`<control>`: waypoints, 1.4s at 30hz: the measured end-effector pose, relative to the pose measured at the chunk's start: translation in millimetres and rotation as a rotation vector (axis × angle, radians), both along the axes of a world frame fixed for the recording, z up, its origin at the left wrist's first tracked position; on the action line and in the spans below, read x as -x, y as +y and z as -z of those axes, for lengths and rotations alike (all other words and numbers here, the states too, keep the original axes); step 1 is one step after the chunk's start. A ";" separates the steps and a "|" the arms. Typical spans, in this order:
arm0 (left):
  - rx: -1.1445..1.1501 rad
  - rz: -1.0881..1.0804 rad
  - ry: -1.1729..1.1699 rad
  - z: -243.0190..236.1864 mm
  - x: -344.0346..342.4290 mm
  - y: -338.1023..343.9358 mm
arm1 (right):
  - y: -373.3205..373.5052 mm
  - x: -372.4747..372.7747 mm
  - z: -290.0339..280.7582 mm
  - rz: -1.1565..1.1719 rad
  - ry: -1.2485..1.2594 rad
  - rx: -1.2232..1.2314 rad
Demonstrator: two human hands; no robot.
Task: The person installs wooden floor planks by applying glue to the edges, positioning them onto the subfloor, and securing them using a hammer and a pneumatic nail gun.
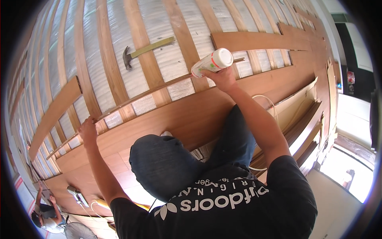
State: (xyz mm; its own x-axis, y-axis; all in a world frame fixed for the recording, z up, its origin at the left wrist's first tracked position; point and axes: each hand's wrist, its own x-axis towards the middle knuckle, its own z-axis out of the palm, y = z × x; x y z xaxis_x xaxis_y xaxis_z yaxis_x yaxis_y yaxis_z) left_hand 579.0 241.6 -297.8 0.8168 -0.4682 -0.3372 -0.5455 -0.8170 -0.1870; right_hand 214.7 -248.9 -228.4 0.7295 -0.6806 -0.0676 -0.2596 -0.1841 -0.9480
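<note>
In my right hand (223, 79) is a white glue bottle (211, 63) with a red band. It is tipped so its base points up and away from me, and its nozzle end is hidden. Along its underside runs a long narrow wooden plank (139, 95), turned on edge across the battens. My left hand (88, 129) pinches this plank near its left part. Beyond it lies a claw hammer (128, 57) with a yellow-green handle, resting on the battens. Whether glue is coming out cannot be seen.
Wooden battens (107, 51) run over silvery foil sheeting. Laid floorboards (167, 113) lie nearest me; loose boards (59, 115) rest at left and far right. A carton of boards (296, 123) and a cable (274, 105) are at right. Another person (49, 215) sits at lower left near a fan (80, 231).
</note>
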 end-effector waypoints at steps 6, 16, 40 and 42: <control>0.364 0.421 0.168 -6.5 119.3 -193.8 | -62.3 46.2 5.3 0.068 0.066 0.074; 0.209 0.380 0.302 -17.6 164.5 -275.9 | -171.2 123.6 5.5 0.197 0.116 0.073; 0.381 0.471 0.216 -93.9 196.9 -210.4 | -136.2 263.4 -76.8 0.689 -0.411 -0.506; 0.430 0.578 0.193 -130.4 212.2 -198.9 | -118.5 308.5 -79.8 0.825 -0.673 -0.731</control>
State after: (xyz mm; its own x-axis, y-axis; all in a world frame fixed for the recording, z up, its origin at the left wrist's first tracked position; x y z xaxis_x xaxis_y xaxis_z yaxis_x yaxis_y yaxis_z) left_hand 366.8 42.7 -167.5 0.3453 -0.9280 -0.1398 -0.9010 -0.3695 0.2274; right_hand -93.8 -367.4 -148.6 0.1498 -0.9048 -0.3986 0.5179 0.4152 -0.7480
